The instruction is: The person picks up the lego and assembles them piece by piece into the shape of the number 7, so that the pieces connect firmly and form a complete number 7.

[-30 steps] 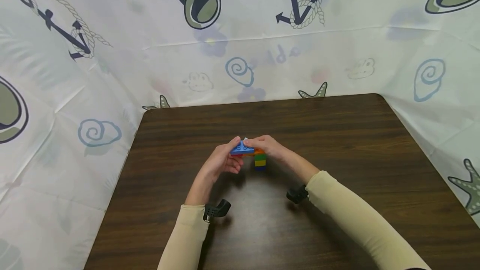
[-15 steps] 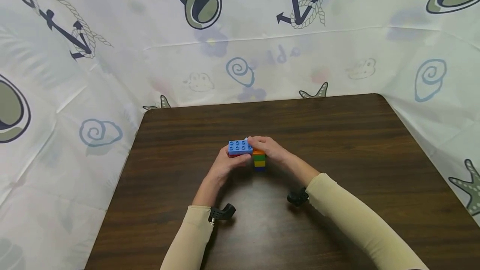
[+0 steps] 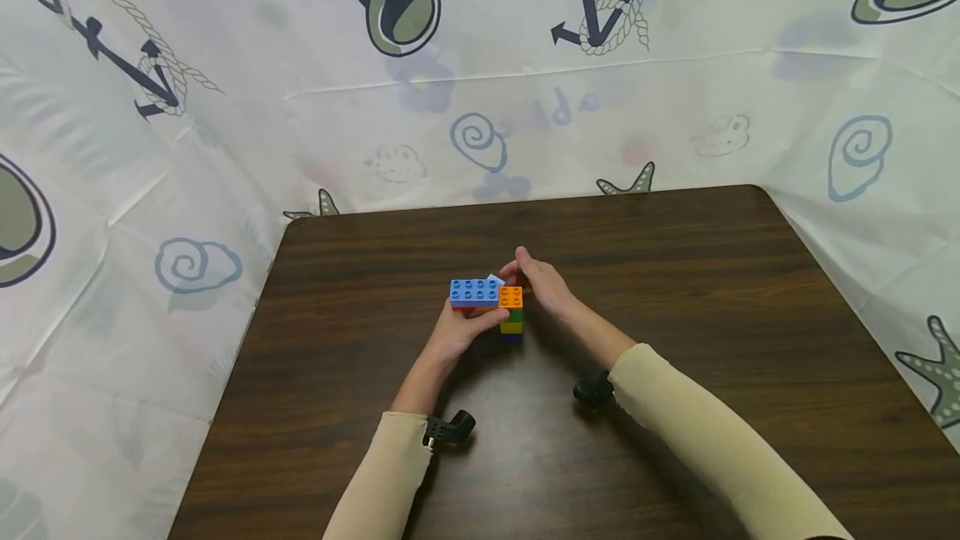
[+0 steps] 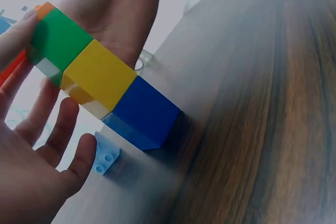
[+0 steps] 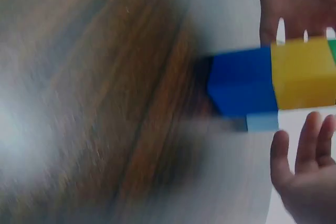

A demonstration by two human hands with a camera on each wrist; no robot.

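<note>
Your left hand point(image 3: 459, 330) clamps its fingers on the brick tower point(image 3: 512, 316), standing on the bench point(image 3: 675, 290). Your right hand point(image 3: 542, 283), fingers apart, hovers just beside it.

The right hand point(image 3: 542, 283) has let go of the light blue brick point(image 3: 474, 292) and drawn back toward the table's far edge, fingers now loose. That brick has levelled out atop the block stack point(image 3: 512, 317), and the left hand point(image 3: 459, 332) has slid under it.
</note>
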